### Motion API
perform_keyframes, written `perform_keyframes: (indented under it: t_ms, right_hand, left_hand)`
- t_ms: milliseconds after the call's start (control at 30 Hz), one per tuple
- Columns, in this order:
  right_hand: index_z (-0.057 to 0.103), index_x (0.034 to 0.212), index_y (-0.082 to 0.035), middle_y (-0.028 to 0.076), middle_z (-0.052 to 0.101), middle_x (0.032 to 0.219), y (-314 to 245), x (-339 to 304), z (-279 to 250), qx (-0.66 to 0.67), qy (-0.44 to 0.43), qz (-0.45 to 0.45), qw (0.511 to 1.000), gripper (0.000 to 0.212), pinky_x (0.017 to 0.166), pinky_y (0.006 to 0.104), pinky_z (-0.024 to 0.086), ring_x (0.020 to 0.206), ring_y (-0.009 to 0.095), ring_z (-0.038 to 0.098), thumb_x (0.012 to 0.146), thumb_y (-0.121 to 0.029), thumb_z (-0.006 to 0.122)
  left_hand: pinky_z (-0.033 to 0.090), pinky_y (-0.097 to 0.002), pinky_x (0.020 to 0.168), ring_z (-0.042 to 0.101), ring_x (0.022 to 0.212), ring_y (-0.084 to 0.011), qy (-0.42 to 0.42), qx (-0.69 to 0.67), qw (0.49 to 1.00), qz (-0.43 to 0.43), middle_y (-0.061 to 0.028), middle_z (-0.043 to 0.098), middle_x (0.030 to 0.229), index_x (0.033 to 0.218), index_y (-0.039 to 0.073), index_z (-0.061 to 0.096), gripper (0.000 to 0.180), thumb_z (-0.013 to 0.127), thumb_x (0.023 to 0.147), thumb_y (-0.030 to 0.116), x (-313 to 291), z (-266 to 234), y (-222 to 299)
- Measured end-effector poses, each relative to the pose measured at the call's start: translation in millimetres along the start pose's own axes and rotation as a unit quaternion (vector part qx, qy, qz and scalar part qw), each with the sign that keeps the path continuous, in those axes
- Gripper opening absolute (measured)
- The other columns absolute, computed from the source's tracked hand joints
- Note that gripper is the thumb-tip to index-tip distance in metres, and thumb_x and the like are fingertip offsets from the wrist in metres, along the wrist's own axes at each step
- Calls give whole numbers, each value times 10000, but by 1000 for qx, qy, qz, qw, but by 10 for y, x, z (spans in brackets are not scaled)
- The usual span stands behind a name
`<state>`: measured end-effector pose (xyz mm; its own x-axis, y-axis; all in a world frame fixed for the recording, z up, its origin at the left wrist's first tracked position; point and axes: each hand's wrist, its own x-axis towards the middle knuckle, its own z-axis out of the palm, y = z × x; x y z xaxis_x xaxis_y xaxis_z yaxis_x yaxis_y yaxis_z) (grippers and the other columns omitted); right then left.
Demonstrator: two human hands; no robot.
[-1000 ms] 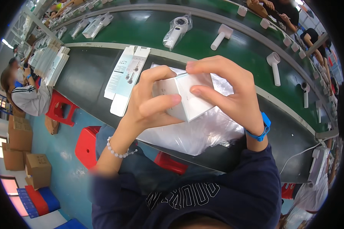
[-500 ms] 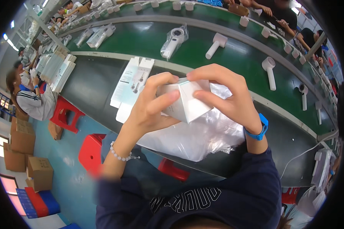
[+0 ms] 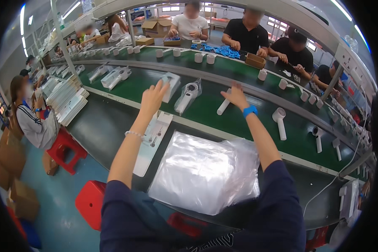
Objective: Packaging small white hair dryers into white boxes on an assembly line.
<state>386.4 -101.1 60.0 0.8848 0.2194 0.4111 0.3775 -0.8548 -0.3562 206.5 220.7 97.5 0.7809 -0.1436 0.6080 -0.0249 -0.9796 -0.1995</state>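
My left hand (image 3: 153,96) reaches over the green belt, fingers stretched out, beside a small white box (image 3: 172,89) lying there. Its fingertips are at the box's left side; whether they touch it I cannot tell. My right hand (image 3: 237,97), fingers spread, is over the head end of a white handheld fan (image 3: 223,107); the hand hides that head. Between my hands a bagged white fan (image 3: 189,96) lies on the belt. Below my arms are a stack of clear plastic bags (image 3: 193,172) and a flat printed carton (image 3: 153,145) on the dark bench.
More white fans (image 3: 280,124) lie along the green belt (image 3: 256,122). Folded cartons (image 3: 69,103) are piled at the left, near a seated person (image 3: 31,113). Several people work across the line. Red stools (image 3: 90,203) stand below the bench; a white cable (image 3: 323,189) crosses it at right.
The white box has gone from between my hands to the belt. Both hands have moved forward and apart, the right one to the fan. The view has tilted up.
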Motion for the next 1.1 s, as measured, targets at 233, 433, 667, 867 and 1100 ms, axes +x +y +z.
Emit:
perform_keyframes:
  t_ms: [233,433,667,867,1100]
  right_hand:
    - [401,1277,21,252,454,1276,332,217,379,98,-103,134,981,938,982,458,408,1157,414,479,570,-460,787]
    - [431,1215,71,220,550,1122,389,34,148,344,-4,46,938,903,897,383,466,1025,366,564,511,-297,860]
    - [488,1174,-86,149,415,1101,-82,-421,-582,234,-17,-234,944,716,986,370,362,1093,329,420,598,-284,866]
    - [631,956,-68,38,499,1074,-426,-747,-773,475,-123,-71,868,242,920,278,387,1027,148,504,936,-296,555]
    - [296,1325,-61,209,382,1206,-563,-1094,-766,301,-23,-103,948,680,880,384,463,1144,331,441,831,-382,635]
  left_hand:
    - [335,-525,1020,298,1318,-428,-151,-169,966,-123,-168,320,1411,1299,181,336,732,582,647,-46,-94,690,-191]
    - [289,-488,1046,296,1306,-427,59,-231,971,-23,-219,321,1401,1227,76,472,604,514,646,-84,-78,-67,489]
    - [445,-339,846,575,949,-238,38,-371,760,532,-114,569,974,849,63,554,123,532,797,172,-1577,-1389,2301]
    - [317,-453,1034,274,1368,-327,-145,-393,798,433,-187,232,1496,1378,62,374,620,543,851,340,-2129,-1250,2908]
    - [396,-403,917,479,1171,-296,-122,-368,843,373,-184,435,1355,1300,45,467,546,600,824,277,-2142,-1241,3060]
